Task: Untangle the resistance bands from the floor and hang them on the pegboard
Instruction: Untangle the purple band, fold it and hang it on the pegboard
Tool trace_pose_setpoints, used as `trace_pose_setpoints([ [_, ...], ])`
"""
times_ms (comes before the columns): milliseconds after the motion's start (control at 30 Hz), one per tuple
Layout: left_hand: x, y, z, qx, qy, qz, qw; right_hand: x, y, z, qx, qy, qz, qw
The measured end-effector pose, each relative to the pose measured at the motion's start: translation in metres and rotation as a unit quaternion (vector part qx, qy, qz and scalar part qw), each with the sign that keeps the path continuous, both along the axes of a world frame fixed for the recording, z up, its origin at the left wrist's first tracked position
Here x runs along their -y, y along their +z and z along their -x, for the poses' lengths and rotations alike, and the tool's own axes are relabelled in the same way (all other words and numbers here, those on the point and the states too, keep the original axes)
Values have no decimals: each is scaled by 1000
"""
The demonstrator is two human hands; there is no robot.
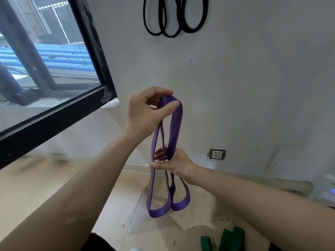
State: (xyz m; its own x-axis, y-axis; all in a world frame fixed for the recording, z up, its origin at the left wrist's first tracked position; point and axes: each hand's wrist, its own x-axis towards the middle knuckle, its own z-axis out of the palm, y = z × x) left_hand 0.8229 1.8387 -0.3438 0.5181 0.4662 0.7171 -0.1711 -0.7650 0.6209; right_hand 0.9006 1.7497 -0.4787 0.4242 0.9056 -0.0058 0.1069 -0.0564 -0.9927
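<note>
The person holds a wide purple rubber resistance band [175,131] in the air, in front of a white wall [244,78] and above a beige tiled floor [126,196]. The left hand [145,111] is the higher one: its thumb and fingers pinch the top fold of the band. The right hand [175,164] is lower and closes around the strands in the middle, with the thumb pressed across them. Below this hand the band hangs down in two loops that do not touch the floor. High on the wall, thin black band loops [174,17] hang side by side. A folded green flat band [224,240] lies on the floor near the bottom edge. A white wall socket [217,154] is low on the wall, right of the hands, and a black-framed window [54,69] is on the left.
</note>
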Motion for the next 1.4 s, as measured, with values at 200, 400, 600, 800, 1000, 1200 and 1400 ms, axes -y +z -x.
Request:
trace_pose_setpoints([
  [200, -8, -3, 3, 8, 25, -10, 1000, -8, -13, 10, 19, -3, 6, 1000],
  [400, -26, -2, 13, 18, 49, 22, 998, -4, -17, -2, 41, 17, 31, 999],
  [600, -53, -16, 35, 2, 45, 132, 990, 20, -12, -42, 73, 25, 69, 995],
  [800, -83, -46, 57, -119, -7, 225, 967, 39, 1, -80, 90, 6, 64, 994],
  [1000, -92, -73, 69, -286, -44, 191, 938, 53, 24, -109, 173, -44, 46, 983],
  [1200, -89, -94, 61, -453, -29, 72, 888, 63, 47, -120, 276, -16, 39, 960],
  [1400, -49, -90, 25, -454, -62, -5, 889, 62, 57, -112, 307, 0, 34, 951],
])
